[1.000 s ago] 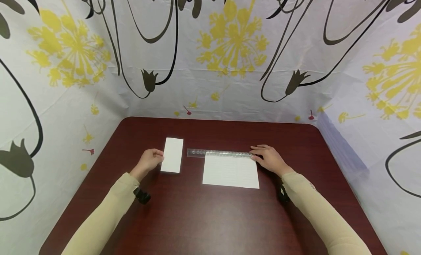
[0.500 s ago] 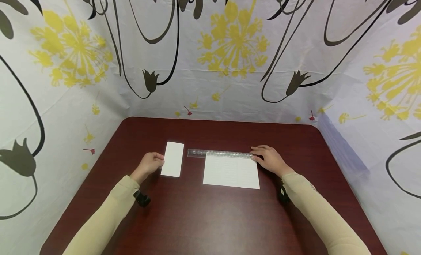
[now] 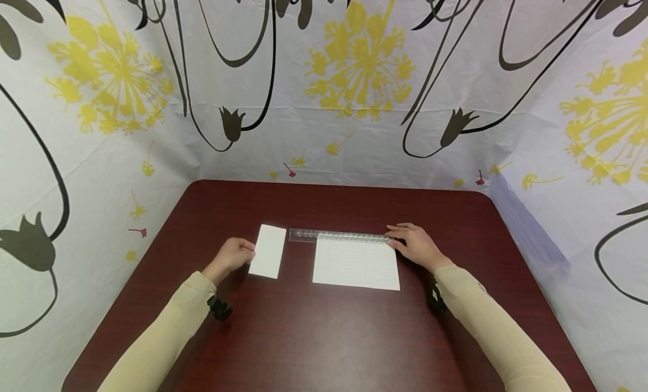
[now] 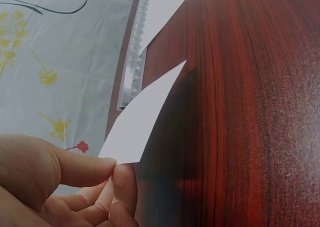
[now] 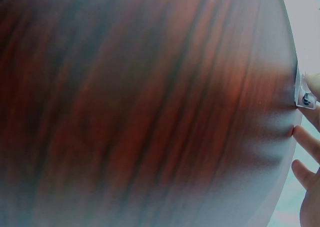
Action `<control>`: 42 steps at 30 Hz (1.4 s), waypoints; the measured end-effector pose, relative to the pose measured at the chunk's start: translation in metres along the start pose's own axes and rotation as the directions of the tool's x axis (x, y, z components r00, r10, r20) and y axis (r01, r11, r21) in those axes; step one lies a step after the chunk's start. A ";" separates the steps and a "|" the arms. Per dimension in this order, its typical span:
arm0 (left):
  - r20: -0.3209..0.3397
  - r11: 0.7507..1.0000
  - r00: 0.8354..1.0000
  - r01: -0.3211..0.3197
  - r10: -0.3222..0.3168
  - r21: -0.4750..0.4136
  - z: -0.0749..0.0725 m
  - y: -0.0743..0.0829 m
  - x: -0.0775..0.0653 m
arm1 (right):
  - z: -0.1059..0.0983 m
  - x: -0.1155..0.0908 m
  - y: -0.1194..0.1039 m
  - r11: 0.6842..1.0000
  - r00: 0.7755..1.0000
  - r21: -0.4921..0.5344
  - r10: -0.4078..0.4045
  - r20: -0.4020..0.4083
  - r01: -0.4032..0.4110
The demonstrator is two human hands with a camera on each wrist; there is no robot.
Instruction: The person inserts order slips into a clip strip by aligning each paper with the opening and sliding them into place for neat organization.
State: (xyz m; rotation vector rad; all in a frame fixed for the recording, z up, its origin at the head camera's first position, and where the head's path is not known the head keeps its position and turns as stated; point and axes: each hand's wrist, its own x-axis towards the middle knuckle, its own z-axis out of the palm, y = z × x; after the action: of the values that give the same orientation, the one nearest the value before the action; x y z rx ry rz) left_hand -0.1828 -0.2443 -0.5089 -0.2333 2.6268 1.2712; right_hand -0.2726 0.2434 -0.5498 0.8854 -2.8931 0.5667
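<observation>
In the head view my left hand (image 3: 233, 256) pinches the left edge of a small white piece of paper (image 3: 268, 251) between thumb and fingers. The left wrist view shows that paper (image 4: 145, 117) slightly bowed and raised over the table, its shadow beneath. My right hand (image 3: 416, 244) holds the right end of a clear plastic ruler (image 3: 304, 235) between thumb and index finger, the other fingers spread on the tabletop. The ruler lies along the far edge of a larger white sheet (image 3: 356, 262) with faint lines. At the right wrist view's edge, the ruler's end (image 5: 304, 98) shows beside the fingers.
All this lies on a dark red-brown wooden table (image 3: 324, 341) with rounded far corners. A white cloth (image 3: 324, 150) with yellow flowers and dark stems hangs behind and at both sides. Each wrist wears a small black camera (image 3: 220, 307).
My left hand has brought the small paper a little nearer to me and slightly right, and its top now leans more to the right. The right hand, ruler and larger sheet stay in place.
</observation>
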 end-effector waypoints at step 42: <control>-0.029 0.997 0.999 -0.013 0.016 0.076 0.016 0.008 0.003 | -0.001 0.000 -0.002 0.999 0.999 0.012 0.032 0.021 -0.032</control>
State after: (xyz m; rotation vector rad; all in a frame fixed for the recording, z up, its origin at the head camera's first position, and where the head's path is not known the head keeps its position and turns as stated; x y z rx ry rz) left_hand -0.1859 -0.2271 -0.5130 -0.2224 2.7001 1.1781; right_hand -0.2716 0.2426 -0.5485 0.8536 -2.9302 0.5827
